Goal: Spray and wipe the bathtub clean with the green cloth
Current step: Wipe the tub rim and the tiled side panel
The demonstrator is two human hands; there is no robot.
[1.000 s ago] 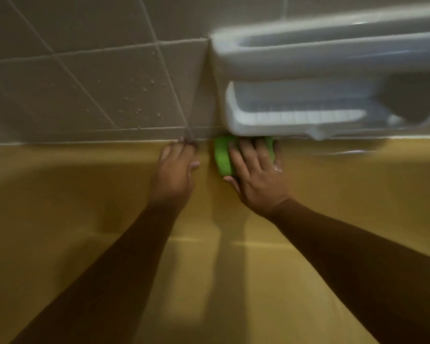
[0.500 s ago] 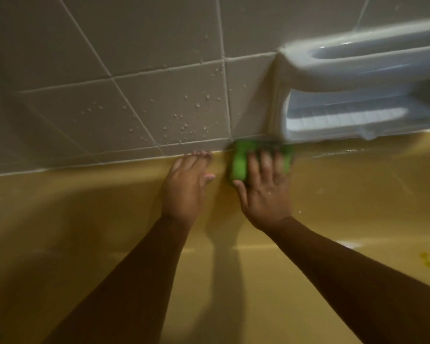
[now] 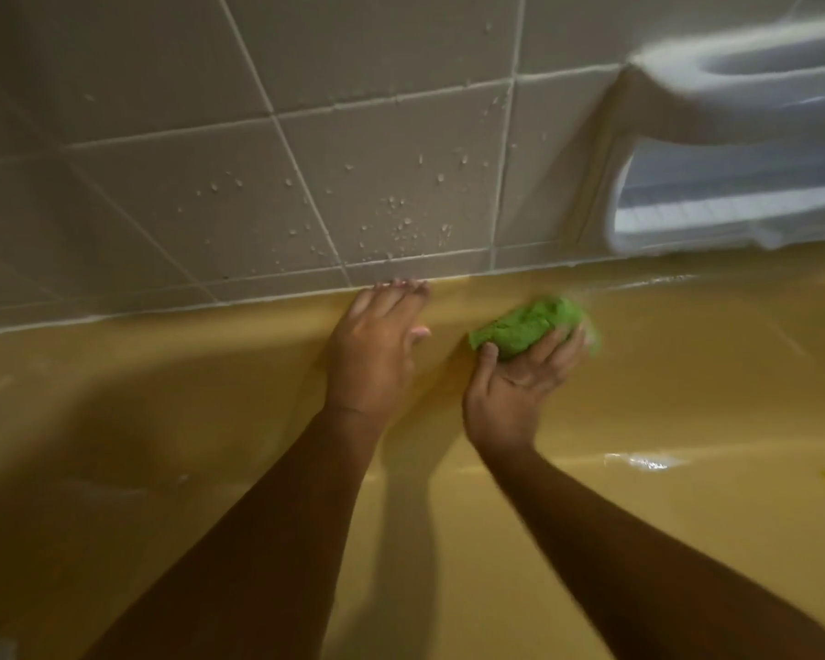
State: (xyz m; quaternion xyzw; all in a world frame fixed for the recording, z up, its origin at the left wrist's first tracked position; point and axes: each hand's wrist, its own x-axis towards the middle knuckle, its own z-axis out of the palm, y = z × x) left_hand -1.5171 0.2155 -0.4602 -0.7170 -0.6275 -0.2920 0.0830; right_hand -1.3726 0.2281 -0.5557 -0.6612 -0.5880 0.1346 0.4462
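The green cloth (image 3: 527, 326) is held bunched in the right hand (image 3: 520, 378), just above the yellow bathtub (image 3: 163, 397) ledge. The left hand (image 3: 372, 350) is laid flat there, fingers straight.

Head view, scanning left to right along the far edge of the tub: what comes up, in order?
left hand → green cloth → white soap dish
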